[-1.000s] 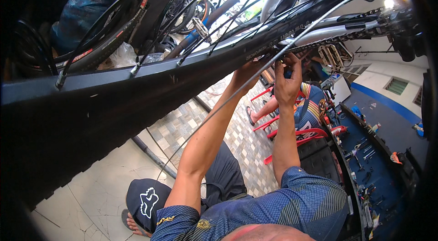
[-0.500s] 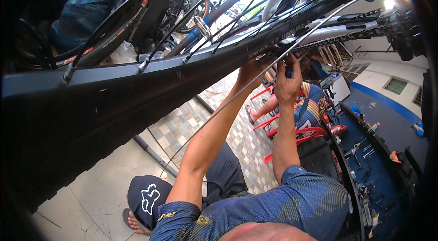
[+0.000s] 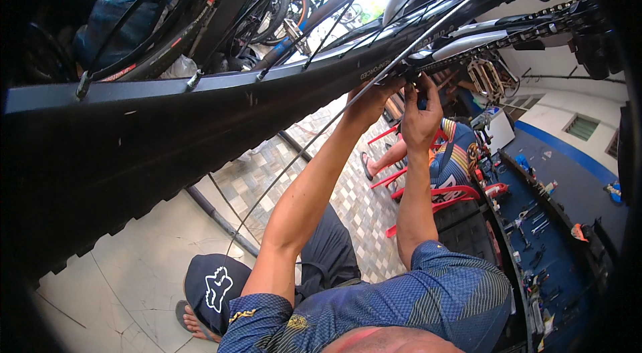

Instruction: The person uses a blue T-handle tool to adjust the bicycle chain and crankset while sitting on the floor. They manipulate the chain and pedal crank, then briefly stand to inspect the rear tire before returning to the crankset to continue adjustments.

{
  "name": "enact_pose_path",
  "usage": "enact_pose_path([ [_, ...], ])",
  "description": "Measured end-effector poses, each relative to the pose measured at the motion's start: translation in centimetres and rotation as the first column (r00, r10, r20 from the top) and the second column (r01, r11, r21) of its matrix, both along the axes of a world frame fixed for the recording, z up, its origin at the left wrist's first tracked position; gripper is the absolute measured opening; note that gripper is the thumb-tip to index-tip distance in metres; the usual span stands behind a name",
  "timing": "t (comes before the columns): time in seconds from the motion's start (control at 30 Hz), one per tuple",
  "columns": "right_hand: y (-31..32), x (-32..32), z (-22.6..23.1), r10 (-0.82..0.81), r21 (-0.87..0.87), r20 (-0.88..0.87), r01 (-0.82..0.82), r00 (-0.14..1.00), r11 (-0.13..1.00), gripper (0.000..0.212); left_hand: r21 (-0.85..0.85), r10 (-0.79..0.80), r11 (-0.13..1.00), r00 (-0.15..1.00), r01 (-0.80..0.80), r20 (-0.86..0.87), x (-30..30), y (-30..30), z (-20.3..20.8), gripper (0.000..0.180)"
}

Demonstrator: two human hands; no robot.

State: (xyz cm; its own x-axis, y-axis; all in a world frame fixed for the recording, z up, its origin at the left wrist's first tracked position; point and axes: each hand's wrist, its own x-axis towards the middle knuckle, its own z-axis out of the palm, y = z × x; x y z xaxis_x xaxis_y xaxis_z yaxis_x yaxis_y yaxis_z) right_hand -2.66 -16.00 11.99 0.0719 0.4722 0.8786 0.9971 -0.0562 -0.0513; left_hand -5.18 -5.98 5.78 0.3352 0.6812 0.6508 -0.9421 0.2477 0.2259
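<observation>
Reaching up under the bike wheel, both hands meet beside the lower run of the chain (image 3: 515,39), which slants across the upper right, just below the grey frame tube (image 3: 461,49). The left hand (image 3: 366,104) is raised close under the tyre (image 3: 100,146), its fingertips lost among dark parts near the chain, so I cannot tell how far its grip is open or what it has hold of. The right hand (image 3: 422,119) has its thumb and fingers curled upward, the tips close together with only a little gap between them; whether that grip pinches a link or some small part is too dark to tell. A thin grey cable (image 3: 416,47) crosses in front, near the fingers.

As a judgement, the chain should feel light over a short length, free to bend at each pin yet stiff sideways, and nowhere near fragile. Any oil on it would make it slippery and let it roll between the fingertips. The surest hold is probably on the flat outer plates, thumb on one side and finger on the other, with skin kept out from between the links. The cable looks springy, easily nudged aside, while the tyre and rim (image 3: 160,89) look bulky and firm enough to steady a wrist.
</observation>
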Motion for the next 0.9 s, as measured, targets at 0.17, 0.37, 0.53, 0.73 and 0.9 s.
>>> enact_pose_path([
  [0.17,0.4,-1.0,0.1,-0.003,0.007,0.022,0.003,1.0,1.0,0.034,-0.052,-0.081,0.995,0.985,0.09,0.15,0.6,-0.1,0.0,0.037],
  [0.37,0.1,0.1,-0.3,-0.056,0.047,0.124,0.051,0.991,0.998,0.034,-0.066,-0.181,0.98,0.98,0.187,0.083,0.7,-0.1,-0.6,0.042],
  [0.53,0.1,0.1,-0.4,-0.111,0.063,0.143,0.103,0.984,0.993,0.035,-0.058,-0.133,0.989,0.988,0.138,0.082,0.9,-0.1,-0.6,0.04],
  [0.73,0.4,0.1,-0.6,-0.156,0.086,0.168,0.143,0.973,0.986,0.033,-0.048,-0.059,0.997,0.984,0.068,0.168,2.5,0.1,-0.7,0.037],
  [0.9,0.5,0.4,-0.9,-0.187,0.124,0.206,0.164,0.961,0.979,0.033,-0.017,-0.037,0.999,0.999,0.038,0.023,2.7,0.2,-0.9,0.035],
])
